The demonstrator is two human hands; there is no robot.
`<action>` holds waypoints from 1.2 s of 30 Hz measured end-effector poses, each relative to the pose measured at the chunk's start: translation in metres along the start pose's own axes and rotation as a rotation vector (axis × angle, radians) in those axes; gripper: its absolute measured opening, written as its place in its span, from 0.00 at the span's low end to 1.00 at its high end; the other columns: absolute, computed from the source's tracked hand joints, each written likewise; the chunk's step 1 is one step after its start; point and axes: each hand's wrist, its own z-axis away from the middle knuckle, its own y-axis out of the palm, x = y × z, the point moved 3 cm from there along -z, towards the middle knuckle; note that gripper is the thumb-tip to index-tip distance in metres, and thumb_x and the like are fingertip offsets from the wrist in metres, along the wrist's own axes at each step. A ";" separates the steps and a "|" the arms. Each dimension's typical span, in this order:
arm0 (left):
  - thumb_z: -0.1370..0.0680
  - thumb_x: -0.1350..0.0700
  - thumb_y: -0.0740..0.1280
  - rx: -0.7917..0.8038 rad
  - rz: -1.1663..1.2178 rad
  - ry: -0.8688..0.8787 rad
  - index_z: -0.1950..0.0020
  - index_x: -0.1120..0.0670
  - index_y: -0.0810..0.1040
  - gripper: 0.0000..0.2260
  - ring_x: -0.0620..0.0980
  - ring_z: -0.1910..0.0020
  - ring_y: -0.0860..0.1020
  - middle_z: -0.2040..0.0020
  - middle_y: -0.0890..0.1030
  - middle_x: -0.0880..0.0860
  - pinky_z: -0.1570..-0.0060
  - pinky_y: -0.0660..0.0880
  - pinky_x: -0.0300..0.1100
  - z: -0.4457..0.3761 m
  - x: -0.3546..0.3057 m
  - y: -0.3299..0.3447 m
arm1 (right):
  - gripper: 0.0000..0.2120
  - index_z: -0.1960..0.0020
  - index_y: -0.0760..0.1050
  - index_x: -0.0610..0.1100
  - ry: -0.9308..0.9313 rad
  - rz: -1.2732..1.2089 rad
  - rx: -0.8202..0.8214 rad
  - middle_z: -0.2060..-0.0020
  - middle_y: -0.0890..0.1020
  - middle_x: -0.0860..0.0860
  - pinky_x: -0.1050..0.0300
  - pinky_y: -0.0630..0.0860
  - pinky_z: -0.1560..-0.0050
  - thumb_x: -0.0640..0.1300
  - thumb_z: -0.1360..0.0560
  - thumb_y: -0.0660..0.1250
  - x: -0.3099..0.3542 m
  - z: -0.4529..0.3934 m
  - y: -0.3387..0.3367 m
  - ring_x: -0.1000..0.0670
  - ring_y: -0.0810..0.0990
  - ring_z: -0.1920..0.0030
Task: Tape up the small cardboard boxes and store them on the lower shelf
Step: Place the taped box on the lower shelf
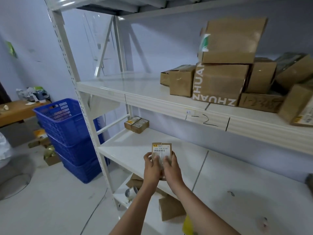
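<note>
A small cardboard box with a barcode label and clear tape across it is held upright in front of the lower white shelf. My left hand grips its left side and my right hand grips its right side, thumbs on the front face. Two small taped boxes sit side by side at the back left of that shelf. A roll of tape lies on the bottom shelf below my hands.
The upper shelf carries several larger cardboard boxes at the right. Stacked blue plastic crates stand left of the shelf post. More cardboard boxes lie under the lower shelf. A wooden bench and floor clutter are at far left.
</note>
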 end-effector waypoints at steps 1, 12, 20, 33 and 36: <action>0.15 0.48 0.57 0.002 -0.002 0.002 0.34 0.44 0.63 0.11 0.53 0.49 0.85 0.40 0.80 0.51 0.55 0.83 0.59 -0.010 0.001 -0.008 | 0.20 0.24 0.63 0.53 -0.004 0.008 -0.010 0.32 0.77 0.50 0.41 0.82 0.43 0.49 0.15 0.57 0.000 -0.007 0.010 0.45 0.80 0.38; 0.16 0.47 0.58 -0.001 -0.102 0.000 0.33 0.46 0.65 0.12 0.55 0.45 0.83 0.35 0.75 0.53 0.47 0.81 0.60 -0.125 -0.006 -0.059 | 0.22 0.22 0.61 0.52 0.019 0.026 -0.067 0.31 0.75 0.49 0.44 0.83 0.44 0.48 0.14 0.57 -0.002 -0.098 0.086 0.44 0.79 0.35; 0.16 0.56 0.60 0.067 -0.067 -0.039 0.32 0.48 0.63 0.13 0.54 0.53 0.86 0.39 0.78 0.53 0.61 0.84 0.55 -0.227 0.003 -0.091 | 0.21 0.23 0.64 0.51 0.045 0.083 -0.071 0.32 0.76 0.49 0.40 0.80 0.39 0.48 0.15 0.57 -0.027 -0.209 0.138 0.45 0.78 0.36; 0.21 0.60 0.67 0.176 -0.355 -0.128 0.30 0.48 0.65 0.22 0.55 0.47 0.81 0.38 0.73 0.55 0.63 0.82 0.43 -0.352 0.020 -0.142 | 0.10 0.35 0.69 0.53 0.175 0.266 -0.104 0.41 0.81 0.49 0.51 0.80 0.47 0.48 0.16 0.60 -0.072 -0.307 0.192 0.49 0.81 0.46; 0.23 0.64 0.67 0.273 -0.412 -0.155 0.29 0.49 0.65 0.26 0.53 0.47 0.81 0.39 0.73 0.54 0.64 0.81 0.41 -0.375 0.025 -0.154 | 0.10 0.36 0.68 0.55 0.209 0.292 -0.151 0.42 0.81 0.49 0.59 0.78 0.63 0.48 0.17 0.61 -0.074 -0.315 0.204 0.51 0.82 0.51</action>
